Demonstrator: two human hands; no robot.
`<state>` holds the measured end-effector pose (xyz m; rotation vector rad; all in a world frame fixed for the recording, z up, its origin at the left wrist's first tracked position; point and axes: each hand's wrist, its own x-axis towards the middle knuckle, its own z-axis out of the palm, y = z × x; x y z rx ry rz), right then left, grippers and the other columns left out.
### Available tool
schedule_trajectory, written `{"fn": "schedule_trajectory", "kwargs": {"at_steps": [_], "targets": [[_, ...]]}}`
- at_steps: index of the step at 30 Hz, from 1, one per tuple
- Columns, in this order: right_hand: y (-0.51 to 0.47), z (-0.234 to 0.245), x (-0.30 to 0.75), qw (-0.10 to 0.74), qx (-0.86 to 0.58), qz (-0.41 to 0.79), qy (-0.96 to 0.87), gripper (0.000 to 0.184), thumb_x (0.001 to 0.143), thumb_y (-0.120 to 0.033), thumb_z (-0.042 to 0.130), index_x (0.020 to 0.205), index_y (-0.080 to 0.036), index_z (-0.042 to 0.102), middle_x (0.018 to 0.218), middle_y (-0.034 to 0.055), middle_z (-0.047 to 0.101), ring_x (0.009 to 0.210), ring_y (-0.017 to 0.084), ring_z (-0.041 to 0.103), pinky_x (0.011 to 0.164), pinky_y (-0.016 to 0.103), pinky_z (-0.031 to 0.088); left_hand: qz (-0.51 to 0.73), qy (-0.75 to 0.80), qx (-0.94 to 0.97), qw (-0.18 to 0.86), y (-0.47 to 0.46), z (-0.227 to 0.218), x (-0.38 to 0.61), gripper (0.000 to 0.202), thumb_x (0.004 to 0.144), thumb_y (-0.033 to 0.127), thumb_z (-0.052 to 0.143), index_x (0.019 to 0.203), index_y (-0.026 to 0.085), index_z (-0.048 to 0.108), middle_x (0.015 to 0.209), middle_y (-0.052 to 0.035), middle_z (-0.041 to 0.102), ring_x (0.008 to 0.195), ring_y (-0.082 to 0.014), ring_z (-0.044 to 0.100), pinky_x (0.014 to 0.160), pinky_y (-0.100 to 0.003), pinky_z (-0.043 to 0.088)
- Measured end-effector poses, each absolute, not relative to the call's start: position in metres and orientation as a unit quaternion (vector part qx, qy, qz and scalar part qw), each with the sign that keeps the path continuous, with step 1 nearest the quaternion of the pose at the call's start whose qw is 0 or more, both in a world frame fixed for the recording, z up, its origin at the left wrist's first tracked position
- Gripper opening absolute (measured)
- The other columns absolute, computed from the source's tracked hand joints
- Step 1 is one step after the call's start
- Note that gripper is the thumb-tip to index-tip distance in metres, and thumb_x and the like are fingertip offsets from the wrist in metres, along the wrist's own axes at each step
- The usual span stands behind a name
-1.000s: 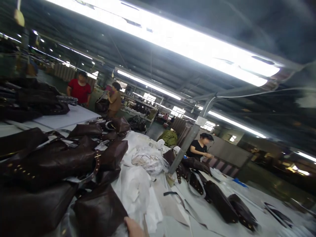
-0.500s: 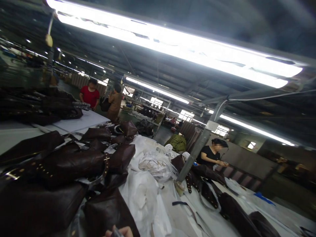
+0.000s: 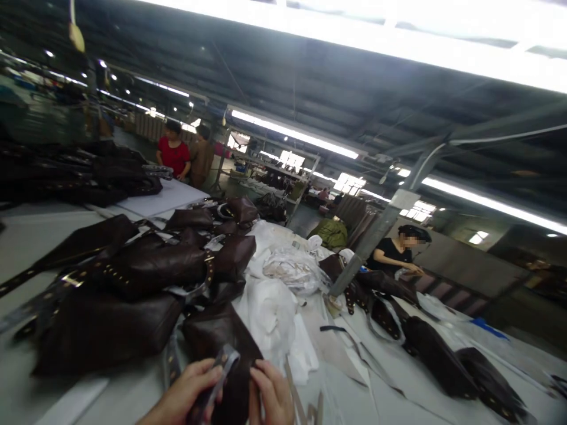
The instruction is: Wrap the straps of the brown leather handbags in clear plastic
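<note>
Low in the head view, my left hand [image 3: 188, 392] is closed around a dark strap [image 3: 225, 361] that has clear plastic wrap on it. My right hand [image 3: 273, 392] has its fingers curled over the side of a dark brown leather bag [image 3: 221, 327], just right of the strap. The lower part of this bag runs out of the picture between both hands. More dark brown bags [image 3: 115, 327] with gold-coloured studs and buckles lie heaped to the left of my hands.
White wrapping material [image 3: 270, 307] lies beyond my right hand. A slanting grey post [image 3: 370, 251] rises from the table, with loose strips [image 3: 354, 348] near its base. Further bags [image 3: 438, 354] lie at right. A co-worker [image 3: 396, 251] in black is across the table; two people stand farther back.
My view has tilted down, so the scene sits higher and further right. Both my hands now show, where only some fingertips and a piece of the wrapped strap were visible before.
</note>
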<state>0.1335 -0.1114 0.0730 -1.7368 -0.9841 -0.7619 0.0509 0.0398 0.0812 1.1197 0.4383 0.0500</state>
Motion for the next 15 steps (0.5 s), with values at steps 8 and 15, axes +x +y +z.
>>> {"fn": "schedule_trajectory", "kwargs": {"at_steps": [8, 15], "targets": [[-0.136, 0.105, 0.163, 0.221, -0.691, -0.248, -0.642, 0.033, 0.091, -0.012, 0.049, 0.122, -0.02, 0.06, 0.111, 0.0108, 0.068, 0.093, 0.019, 0.063, 0.077, 0.033, 0.048, -0.061, 0.196, 0.476, 0.855, 0.033, 0.101, 0.05, 0.037, 0.066, 0.044, 0.072, 0.076, 0.013, 0.056, 0.06, 0.0012, 0.059, 0.039, -0.005, 0.049, 0.036, -0.015, 0.024], [-0.13, 0.09, 0.158, 0.199, -0.701, -0.314, -0.609, 0.027, 0.093, -0.017, 0.048, 0.113, -0.025, 0.065, 0.098, 0.0071, 0.069, 0.088, 0.018, 0.059, 0.079, 0.034, 0.043, -0.089, 0.185, 0.443, 0.873, 0.033, 0.099, 0.052, 0.035, 0.065, 0.041, 0.074, 0.074, 0.013, 0.054, 0.058, 0.0019, 0.059, 0.04, -0.0056, 0.05, 0.04, -0.017, 0.035]]}}
